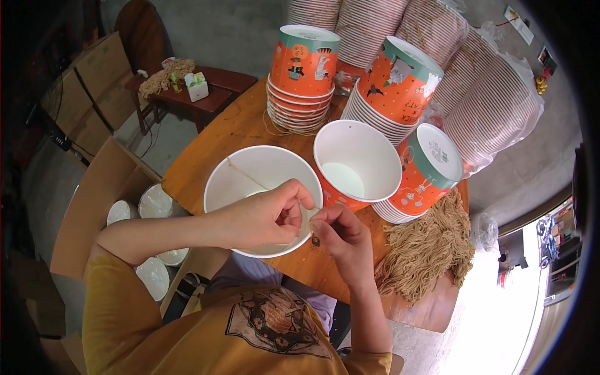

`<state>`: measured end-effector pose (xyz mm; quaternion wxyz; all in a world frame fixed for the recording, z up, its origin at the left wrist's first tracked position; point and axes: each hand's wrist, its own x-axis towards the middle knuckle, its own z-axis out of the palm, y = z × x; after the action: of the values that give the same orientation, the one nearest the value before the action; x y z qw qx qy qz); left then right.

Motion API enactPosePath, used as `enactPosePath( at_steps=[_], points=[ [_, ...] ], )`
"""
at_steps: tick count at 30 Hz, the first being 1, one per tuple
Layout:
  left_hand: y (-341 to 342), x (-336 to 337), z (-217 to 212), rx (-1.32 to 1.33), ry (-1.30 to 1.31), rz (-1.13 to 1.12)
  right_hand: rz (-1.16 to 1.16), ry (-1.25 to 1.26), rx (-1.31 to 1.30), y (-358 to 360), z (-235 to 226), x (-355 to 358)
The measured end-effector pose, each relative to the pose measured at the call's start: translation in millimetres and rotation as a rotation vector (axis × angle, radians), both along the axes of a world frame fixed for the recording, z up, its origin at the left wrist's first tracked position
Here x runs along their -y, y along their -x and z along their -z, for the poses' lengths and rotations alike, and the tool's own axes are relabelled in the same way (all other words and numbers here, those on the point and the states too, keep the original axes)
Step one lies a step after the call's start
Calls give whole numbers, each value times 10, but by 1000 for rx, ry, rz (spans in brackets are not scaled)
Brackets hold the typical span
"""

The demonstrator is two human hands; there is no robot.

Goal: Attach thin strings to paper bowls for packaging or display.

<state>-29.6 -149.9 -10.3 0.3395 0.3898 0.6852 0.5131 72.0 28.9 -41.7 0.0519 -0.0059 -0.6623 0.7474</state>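
Observation:
A white paper bucket (234, 181) sits open on the wooden table (219, 134) in front of me, with a thin tan string (247, 176) stretched across its inside. My left hand (265, 215) reaches over the bucket's near rim, fingers pinched together. My right hand (340, 234) is right beside it at the rim, thumb and fingers pinched on the string's end. The two hands touch at the fingertips. A second open bucket (357, 164), orange outside and white inside, stands just behind to the right.
Stacks of orange printed buckets (303, 75) (394, 87) (425, 172) lie and stand behind. Striped sleeves of cups (494, 106) fill the far right. A bundle of tan strings (425, 250) lies at the table's right edge. Cardboard boxes with lidded cups (153, 203) sit at the left.

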Motion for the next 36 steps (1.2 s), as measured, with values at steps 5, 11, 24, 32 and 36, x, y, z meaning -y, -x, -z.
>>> enactPosePath(
  at_steps=[5, 11, 24, 32, 36],
  points=[
    [5, 36, -34, -88, 124, 16, -12, 11, -42, -1, 38, -3],
    [-20, 13, -114, -105, 184, 15, 6, 51, -61, -23, 91, -17],
    [-6, 11, -14, -61, 136, 0, 82, -441, -133, -97, -51, 29],
    [-18, 14, -50, -48, 153, 5, 136, -798, -324, -95, -181, -7],
    [-36, 19, -75, -53, 125, -9, 144, -952, -442, -90, -222, -38]
  ],
)
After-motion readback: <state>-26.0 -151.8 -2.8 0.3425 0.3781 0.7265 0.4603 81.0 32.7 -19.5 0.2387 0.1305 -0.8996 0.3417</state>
